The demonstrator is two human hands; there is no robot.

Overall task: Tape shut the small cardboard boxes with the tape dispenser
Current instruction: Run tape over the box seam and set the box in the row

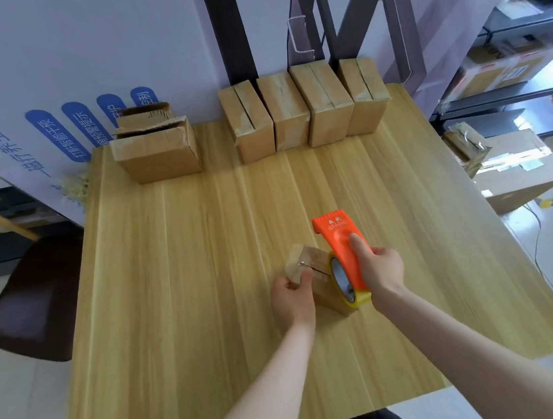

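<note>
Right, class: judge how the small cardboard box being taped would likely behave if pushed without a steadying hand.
Probably light: the small box is little beside the left hand gripping it. Likely to slide on the smooth table when the tape dispenser pulls. Cardboard walls may dent.

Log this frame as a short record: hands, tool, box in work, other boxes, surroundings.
left hand: grips the far-left end of the small cardboard box
right hand: grips the orange tape dispenser, which rests on that box
box in work: lies on the wooden table, near front centre
other boxes: row of four boxes along the back edge; open-flapped box at back left
surroundings: dark chair left of the table
</note>
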